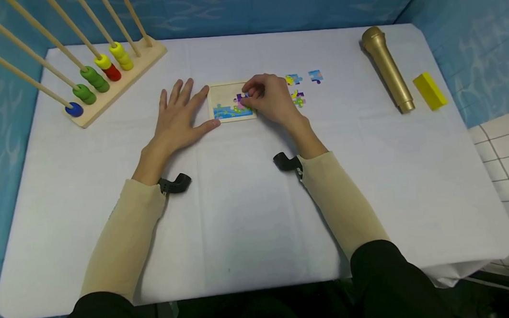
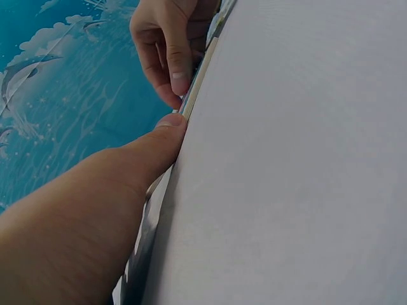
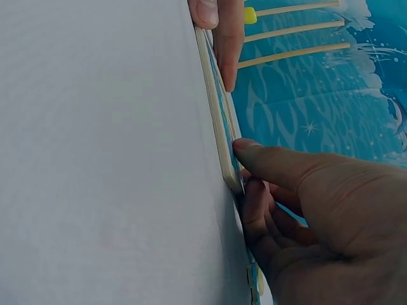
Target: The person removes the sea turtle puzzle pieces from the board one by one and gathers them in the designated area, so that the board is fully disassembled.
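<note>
A shallow wooden puzzle tray point(image 1: 224, 93) lies on the table between both hands, its lower part filled with joined blue pieces point(image 1: 228, 113). My left hand point(image 1: 176, 115) rests flat at the tray's left side, fingers spread, with the thumb point(image 2: 170, 121) against its near edge. Over the tray's right side, my right hand point(image 1: 273, 100) has thumb and index finger at a purple-and-pink puzzle piece point(image 1: 239, 100) and pinches it; the fingers partly hide it. Right of that hand lie three loose puzzle pieces point(image 1: 316, 76), one partly covered by the hand.
A wooden bead abacus point(image 1: 123, 82) with tall rods stands at the back left. On the right lie a gold microphone point(image 1: 388, 70) and a yellow block point(image 1: 430, 91). White cloth covers the table point(image 1: 239, 203); blue patterned walls point(image 1: 272, 6) border its back and sides.
</note>
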### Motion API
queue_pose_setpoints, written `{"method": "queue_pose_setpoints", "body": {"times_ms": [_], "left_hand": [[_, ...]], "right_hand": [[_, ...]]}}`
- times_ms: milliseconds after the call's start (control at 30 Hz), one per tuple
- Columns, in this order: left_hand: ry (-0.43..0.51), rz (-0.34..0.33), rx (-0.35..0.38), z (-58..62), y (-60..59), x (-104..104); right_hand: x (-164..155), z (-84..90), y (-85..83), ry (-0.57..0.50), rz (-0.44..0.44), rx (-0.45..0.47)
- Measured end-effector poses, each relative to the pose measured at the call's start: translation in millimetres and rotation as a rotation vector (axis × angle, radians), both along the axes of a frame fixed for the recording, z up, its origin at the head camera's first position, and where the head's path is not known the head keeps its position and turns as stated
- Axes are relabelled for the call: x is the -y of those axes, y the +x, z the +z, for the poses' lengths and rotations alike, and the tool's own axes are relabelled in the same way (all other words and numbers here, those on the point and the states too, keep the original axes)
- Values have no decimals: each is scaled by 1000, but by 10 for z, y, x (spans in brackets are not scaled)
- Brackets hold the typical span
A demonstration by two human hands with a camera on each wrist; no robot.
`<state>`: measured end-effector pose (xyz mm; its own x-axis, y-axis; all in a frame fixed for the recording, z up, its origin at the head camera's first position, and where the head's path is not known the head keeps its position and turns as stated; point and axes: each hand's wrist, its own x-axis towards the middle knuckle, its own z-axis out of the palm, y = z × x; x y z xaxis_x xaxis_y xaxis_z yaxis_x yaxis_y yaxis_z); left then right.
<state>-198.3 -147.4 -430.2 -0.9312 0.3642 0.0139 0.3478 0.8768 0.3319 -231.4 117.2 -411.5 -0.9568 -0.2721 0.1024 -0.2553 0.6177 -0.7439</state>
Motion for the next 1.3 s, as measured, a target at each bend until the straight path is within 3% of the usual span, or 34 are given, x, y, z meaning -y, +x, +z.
{"method": "queue_pose_setpoints", "body": {"times_ms": [400, 733, 933, 1300], "left_hand": [[-3, 7, 6, 10, -2, 5], [-9, 8, 4, 3, -7, -15], [-10, 5, -2, -4, -24, 1], [-3, 3, -12, -27, -26, 8]], "right_hand": [[37, 84, -5, 98, -13, 74], [10, 97, -22, 112, 8, 143], [25, 108, -33, 127, 19, 108], [-49, 80, -58, 17, 45, 116]]}}
